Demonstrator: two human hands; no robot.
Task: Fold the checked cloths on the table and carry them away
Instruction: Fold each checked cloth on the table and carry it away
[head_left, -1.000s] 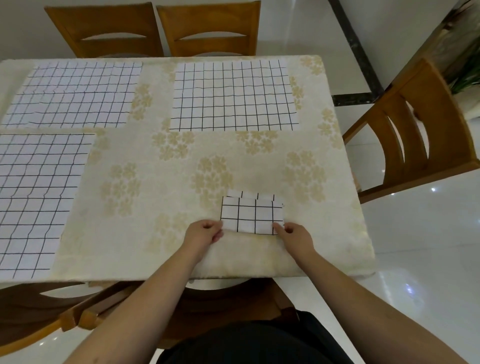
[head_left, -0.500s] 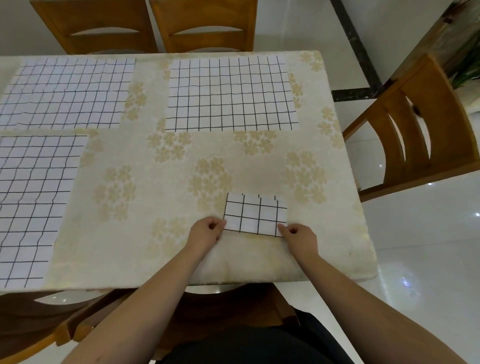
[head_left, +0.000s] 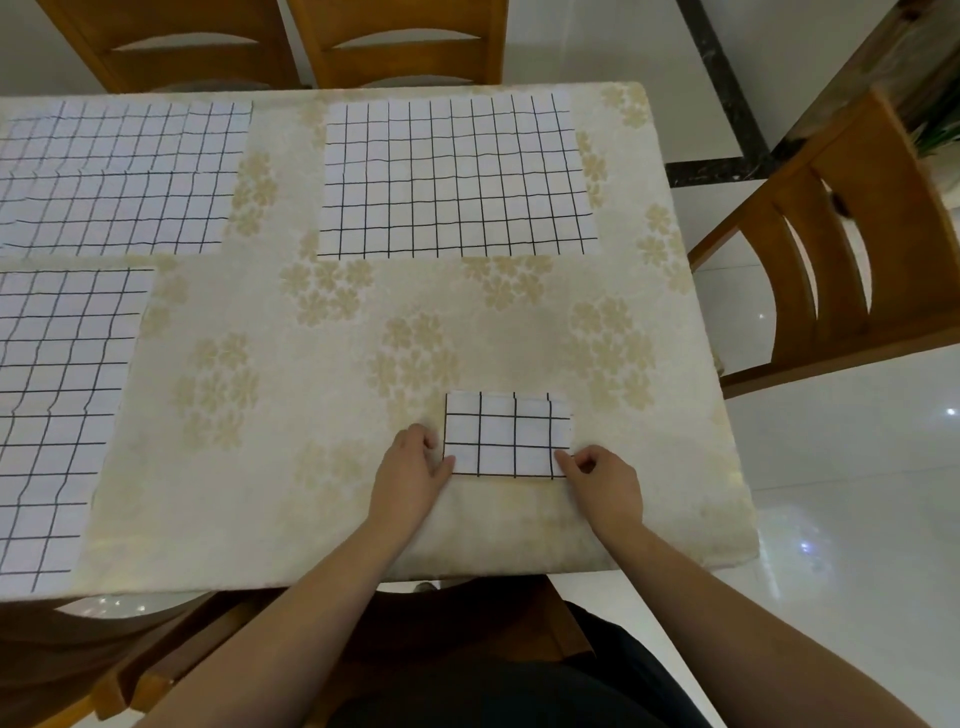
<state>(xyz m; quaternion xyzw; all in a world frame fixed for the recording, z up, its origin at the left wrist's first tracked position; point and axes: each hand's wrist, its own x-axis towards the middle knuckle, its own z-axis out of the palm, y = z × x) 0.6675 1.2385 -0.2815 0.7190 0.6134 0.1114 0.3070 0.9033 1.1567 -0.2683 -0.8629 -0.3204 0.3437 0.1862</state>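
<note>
A small folded white cloth with black checks (head_left: 506, 435) lies near the table's front edge. My left hand (head_left: 413, 475) pinches its near left corner, and my right hand (head_left: 602, 480) pinches its near right corner. Three more checked cloths lie spread flat: one at the back middle (head_left: 454, 179), one at the back left (head_left: 119, 176) and one at the left edge (head_left: 57, 410).
The table (head_left: 311, 395) wears a cream cloth with gold flowers. Two wooden chairs (head_left: 400, 41) stand behind it, another (head_left: 852, 234) to the right, and one under its front edge (head_left: 171, 654). A shiny white tiled floor lies to the right.
The folded cloth has straightened so its near edge runs level. Both hands stayed at its near corners.
</note>
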